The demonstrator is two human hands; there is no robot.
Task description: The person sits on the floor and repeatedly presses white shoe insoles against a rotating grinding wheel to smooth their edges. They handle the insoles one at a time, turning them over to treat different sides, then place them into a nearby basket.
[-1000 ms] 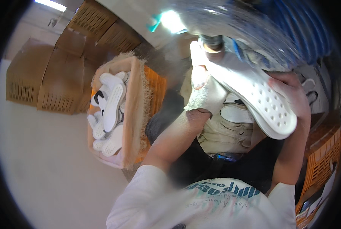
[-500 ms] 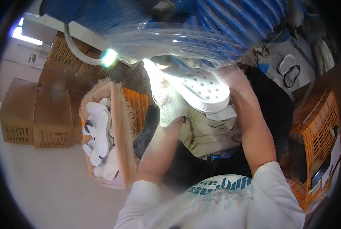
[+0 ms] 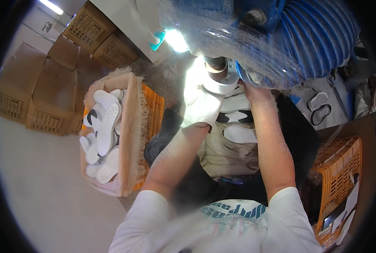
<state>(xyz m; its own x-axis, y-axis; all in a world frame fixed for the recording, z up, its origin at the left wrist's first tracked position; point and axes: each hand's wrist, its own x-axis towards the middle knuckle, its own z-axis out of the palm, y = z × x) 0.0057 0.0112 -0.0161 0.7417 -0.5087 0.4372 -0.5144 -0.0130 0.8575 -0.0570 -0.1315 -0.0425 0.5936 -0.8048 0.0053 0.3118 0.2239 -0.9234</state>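
Under the machine's clear plastic guard (image 3: 221, 29), a white clog (image 3: 220, 87) with round holes is turned with its opening toward a dark cylindrical machine part (image 3: 214, 63). My left hand (image 3: 201, 103), in a white glove washed out by glare, is closed on the clog's near left side. From the right, my bare right hand (image 3: 257, 93) grips the clog's other side; its fingertips are hidden by the guard and the clog. Pale dust coats my forearms. Below my hands, several white footwear pieces (image 3: 240, 135), one with black, lie on beige cloth (image 3: 228, 162) over my lap.
At left stands a cloth-lined orange crate (image 3: 153, 120) holding several white footwear pieces (image 3: 108, 130). Cardboard boxes (image 3: 51, 101) are stacked behind it. A bright lamp (image 3: 175, 40) and a blue ribbed hose (image 3: 322, 38) are above. Another orange crate (image 3: 343, 168) is at right.
The view has shifted, so the machine appears farther right. The clog has turned from showing its holed top to showing its opening near the machine part. More footwear on my lap is now visible.
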